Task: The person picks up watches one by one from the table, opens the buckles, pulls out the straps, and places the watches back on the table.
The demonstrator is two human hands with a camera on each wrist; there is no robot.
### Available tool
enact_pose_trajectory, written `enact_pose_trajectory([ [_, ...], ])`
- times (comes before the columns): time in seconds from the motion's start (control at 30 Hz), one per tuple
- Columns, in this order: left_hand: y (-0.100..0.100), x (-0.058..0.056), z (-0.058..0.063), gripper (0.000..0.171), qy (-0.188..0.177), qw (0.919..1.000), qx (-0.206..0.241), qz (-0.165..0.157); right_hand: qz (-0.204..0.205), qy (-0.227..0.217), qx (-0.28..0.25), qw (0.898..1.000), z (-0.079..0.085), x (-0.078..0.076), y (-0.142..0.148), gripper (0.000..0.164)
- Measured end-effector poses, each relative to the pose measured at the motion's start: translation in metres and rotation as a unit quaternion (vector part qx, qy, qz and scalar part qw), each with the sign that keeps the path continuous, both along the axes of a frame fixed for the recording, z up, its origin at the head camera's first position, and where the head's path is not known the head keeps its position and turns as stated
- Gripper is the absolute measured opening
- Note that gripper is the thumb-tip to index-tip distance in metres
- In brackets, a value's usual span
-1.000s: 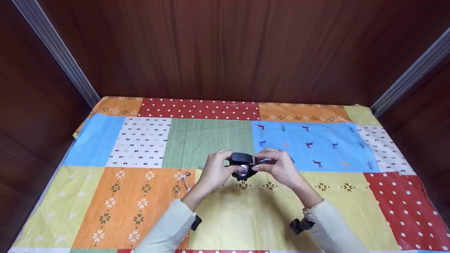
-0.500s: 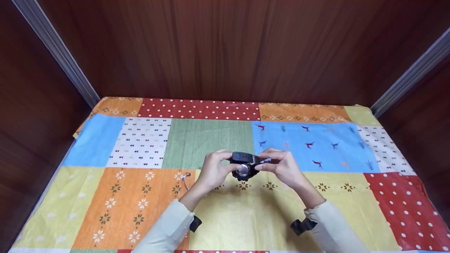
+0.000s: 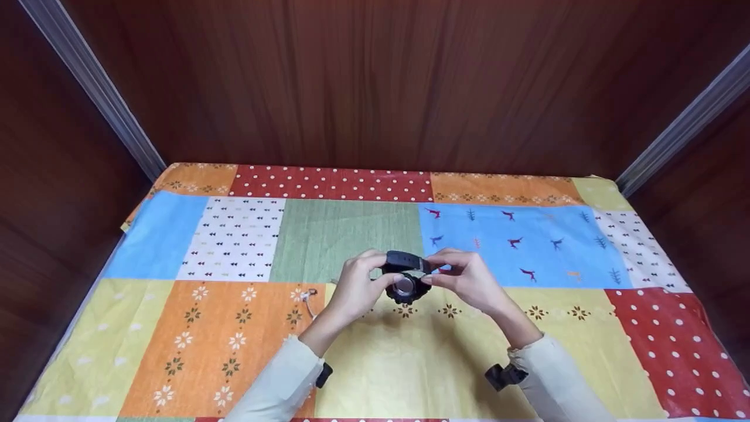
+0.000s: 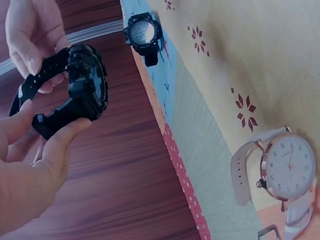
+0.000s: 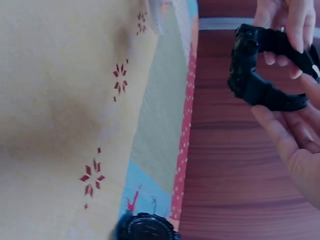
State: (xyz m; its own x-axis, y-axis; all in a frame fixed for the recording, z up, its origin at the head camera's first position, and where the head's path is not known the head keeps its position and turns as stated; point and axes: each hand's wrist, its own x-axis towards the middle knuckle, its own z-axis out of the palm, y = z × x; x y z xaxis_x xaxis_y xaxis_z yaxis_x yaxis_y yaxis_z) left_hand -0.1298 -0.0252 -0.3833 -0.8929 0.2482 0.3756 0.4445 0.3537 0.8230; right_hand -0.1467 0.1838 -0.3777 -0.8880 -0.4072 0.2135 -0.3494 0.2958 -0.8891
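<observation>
Both hands hold a black digital-style watch (image 3: 404,286) raised above the table, its strap bent into a loop behind the case. My left hand (image 3: 362,285) pinches it from the left, the thumb near the round face; in the left wrist view its fingers touch the strap (image 4: 57,120) beside the case. My right hand (image 3: 466,276) pinches the other strap portion with thumb and fingers, also seen in the right wrist view beside the watch (image 5: 245,67). Whether the strap ends are fastened, I cannot tell.
A second black watch (image 4: 142,32) lies on the blue patch, largely hidden behind the right hand in the head view. Near the left forearm lies a pale-strapped watch (image 4: 287,167) with a rose-gold case. A patchwork cloth (image 3: 375,363) covers the table; brown wood panels (image 3: 375,88) surround it.
Both hands stay nearly in place on the black watch. Its strap has tilted slightly, and the gap between strap and face looks wider. The right hand shifted slightly right, then back.
</observation>
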Motion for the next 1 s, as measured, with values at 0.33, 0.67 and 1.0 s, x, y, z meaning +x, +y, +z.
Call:
enact_pose_trajectory([
  [0.33,0.006,0.004,0.005,0.022,-0.018,0.9992,-0.036,0.008,-0.011,0.028,0.039,0.999,0.004,0.005,-0.008,0.027],
  [0.67,0.004,0.002,-0.002,0.018,0.041,0.999,-0.018,-0.009,-0.023,0.004,0.033,0.999,0.013,0.008,-0.008,0.026],
  [1.0,0.002,0.003,-0.004,0.016,0.036,0.9988,0.005,-0.033,-0.009,0.006,0.012,1.0,0.029,0.019,-0.011,0.023],
])
